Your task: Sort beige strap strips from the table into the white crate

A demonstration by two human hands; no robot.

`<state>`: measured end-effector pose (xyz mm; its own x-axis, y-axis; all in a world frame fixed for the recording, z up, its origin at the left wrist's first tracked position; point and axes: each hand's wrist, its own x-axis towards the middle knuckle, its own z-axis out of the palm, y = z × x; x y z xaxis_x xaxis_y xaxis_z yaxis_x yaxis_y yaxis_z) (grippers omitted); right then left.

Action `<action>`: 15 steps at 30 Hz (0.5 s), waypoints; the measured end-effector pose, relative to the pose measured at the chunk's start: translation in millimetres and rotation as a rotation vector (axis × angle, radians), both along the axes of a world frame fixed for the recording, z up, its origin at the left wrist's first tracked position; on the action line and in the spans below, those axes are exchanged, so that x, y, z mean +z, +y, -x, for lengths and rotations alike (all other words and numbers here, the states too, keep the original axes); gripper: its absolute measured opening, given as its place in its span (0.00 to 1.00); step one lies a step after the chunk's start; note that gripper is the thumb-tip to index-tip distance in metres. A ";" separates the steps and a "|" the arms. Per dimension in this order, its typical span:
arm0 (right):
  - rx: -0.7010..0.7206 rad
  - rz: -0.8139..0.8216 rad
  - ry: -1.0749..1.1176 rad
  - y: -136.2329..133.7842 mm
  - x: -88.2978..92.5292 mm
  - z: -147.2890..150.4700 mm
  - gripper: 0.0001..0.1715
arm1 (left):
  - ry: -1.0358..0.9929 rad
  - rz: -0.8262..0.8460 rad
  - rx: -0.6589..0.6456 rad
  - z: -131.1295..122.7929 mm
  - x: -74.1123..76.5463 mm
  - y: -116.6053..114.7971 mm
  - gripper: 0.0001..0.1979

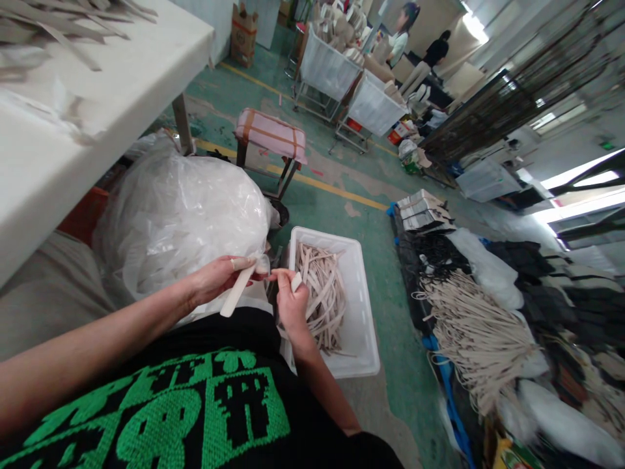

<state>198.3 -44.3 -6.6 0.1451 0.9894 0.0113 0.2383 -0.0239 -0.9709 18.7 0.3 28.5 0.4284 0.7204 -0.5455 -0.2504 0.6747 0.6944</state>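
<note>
Just in front of my body, my left hand [222, 277] pinches a flat beige strip [236, 294], whose rounded end hangs down toward my shirt. A pale band wraps one of its fingers. Close beside it on the right, my right hand [291, 301] is closed, thumb on top, with a short beige strip end [295, 281] sticking out of it. Whether both hands hold one strip I cannot tell. Right behind the hands bulges a large clear plastic bag [190, 208]. To the right stands a white plastic bin [362, 306] with a heap of beige strips [319, 293].
A white table [146, 71] with loose strips is at upper left. Ahead stands a pink-covered stool [271, 133]. On the right, bundled beige cords [481, 332] lie on a blue pallet [446, 384]. Wheeled bins [329, 65] and two people are farther back.
</note>
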 end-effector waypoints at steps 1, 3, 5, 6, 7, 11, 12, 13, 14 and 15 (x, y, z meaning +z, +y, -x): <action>-0.006 -0.063 -0.058 5.2 1.1 -5.4 0.16 | -0.008 0.030 -0.001 3.1 1.1 1.1 0.12; 0.056 -0.179 -0.157 13.9 1.9 -11.6 0.14 | -0.040 0.051 -0.055 6.4 3.1 -0.2 0.12; 0.181 -0.278 -0.225 19.6 1.2 -10.7 0.16 | -0.056 0.016 -0.114 5.6 4.6 -4.8 0.13; 0.242 -0.321 -0.246 21.2 0.5 -8.3 0.17 | -0.054 -0.007 -0.136 4.2 5.2 -7.6 0.14; 0.298 -0.355 -0.261 22.3 -0.4 -5.6 0.19 | -0.050 -0.025 -0.150 2.6 5.9 -10.3 0.14; 0.420 -0.414 -0.302 23.9 -4.2 0.4 0.19 | -0.035 -0.028 -0.192 1.2 9.0 -16.6 0.18; 0.433 -0.421 -0.311 24.3 -4.6 -0.3 0.19 | -0.034 -0.005 -0.201 2.4 9.1 -16.8 0.20; 0.433 -0.429 -0.317 24.7 -4.2 -1.6 0.19 | -0.039 0.024 -0.207 3.9 8.3 -16.8 0.22; 0.416 -0.442 -0.318 24.8 -2.7 -3.3 0.20 | -0.054 0.058 -0.209 5.2 6.3 -16.7 0.24; 0.383 -0.452 -0.313 24.3 0.1 -4.9 0.21 | -0.073 0.094 -0.210 5.9 3.1 -16.8 0.27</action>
